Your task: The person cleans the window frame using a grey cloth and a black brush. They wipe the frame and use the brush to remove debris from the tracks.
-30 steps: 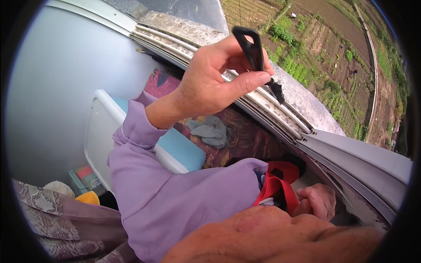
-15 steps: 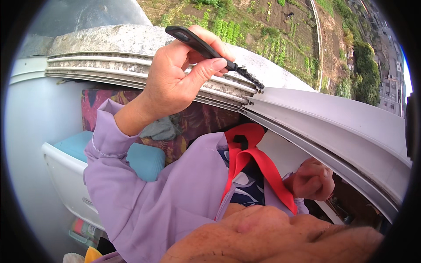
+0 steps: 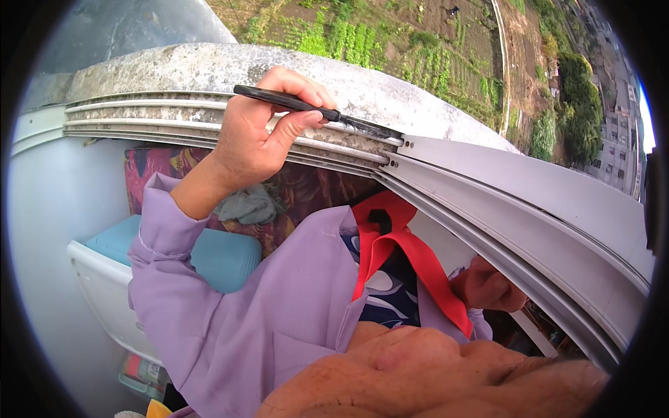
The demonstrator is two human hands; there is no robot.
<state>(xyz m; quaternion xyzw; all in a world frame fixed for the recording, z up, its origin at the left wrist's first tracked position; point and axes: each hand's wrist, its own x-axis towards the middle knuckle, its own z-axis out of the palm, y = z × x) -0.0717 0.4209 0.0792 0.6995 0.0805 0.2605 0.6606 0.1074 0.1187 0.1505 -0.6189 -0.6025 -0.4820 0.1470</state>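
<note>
My left hand [image 3: 261, 129] grips the handle of a slim black brush [image 3: 286, 99] between thumb and fingers. The thin bristly end reaches into the dirty outer groove of the sliding-window track [image 3: 167, 104], beside the end of the white window frame [image 3: 502, 188]. My right hand [image 3: 488, 285] is lower right, by the inner side of that frame. Its fingers are curled in, and whatever they may hold is hidden. A light purple sleeve covers my left arm, and a red collar strip hangs at my chest.
Outside the track runs a stained concrete ledge [image 3: 209, 66], with garden plots [image 3: 348, 42] far below. Inside stand a white drawer unit [image 3: 108, 285] with a light blue top, a patterned surface [image 3: 157, 167] and a crumpled grey-green cloth [image 3: 249, 204].
My left hand has moved slightly left and down, tilting the brush flatter so its bristles lie along the track groove. My right hand has shifted a little left, still curled.
</note>
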